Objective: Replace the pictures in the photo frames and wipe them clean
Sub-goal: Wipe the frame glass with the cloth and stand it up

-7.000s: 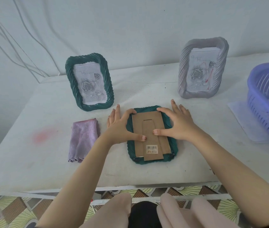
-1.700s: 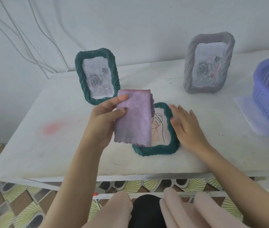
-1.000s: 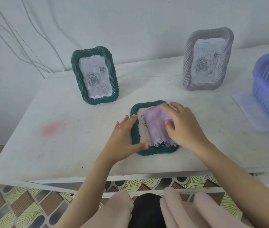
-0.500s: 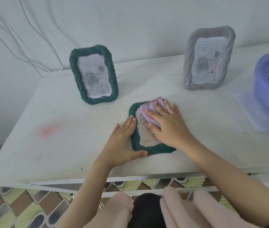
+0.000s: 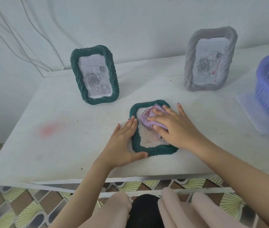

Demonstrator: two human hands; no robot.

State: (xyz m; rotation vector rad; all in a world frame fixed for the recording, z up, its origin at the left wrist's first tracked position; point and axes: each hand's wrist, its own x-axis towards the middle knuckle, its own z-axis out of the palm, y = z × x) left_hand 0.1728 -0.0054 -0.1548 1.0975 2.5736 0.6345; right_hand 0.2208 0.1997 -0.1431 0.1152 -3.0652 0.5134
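A dark green photo frame (image 5: 156, 151) lies face up on the white table (image 5: 68, 150), showing a line drawing under its glass. My right hand (image 5: 176, 127) presses a bunched purple cloth (image 5: 147, 120) flat onto the upper part of the glass. Against the frame's left edge rests my left hand (image 5: 122, 142), fingers straight, with the thumb along the bottom rim. A second green frame (image 5: 76, 71) stands at the back left and a grey frame (image 5: 190, 63) at the back right; both hold a rose picture.
A purple plastic basket (image 5: 267, 89) sits at the right edge on a white sheet (image 5: 249, 106). A pink stain (image 5: 49, 129) marks the table's left part. White cables hang on the wall behind. The table's front edge is close below my hands.
The frame was turned face up. My left hand passed the cloth to my right hand, which now rubs it over the glass, sliding slightly down from the top corner. My left hand steadies the frame.
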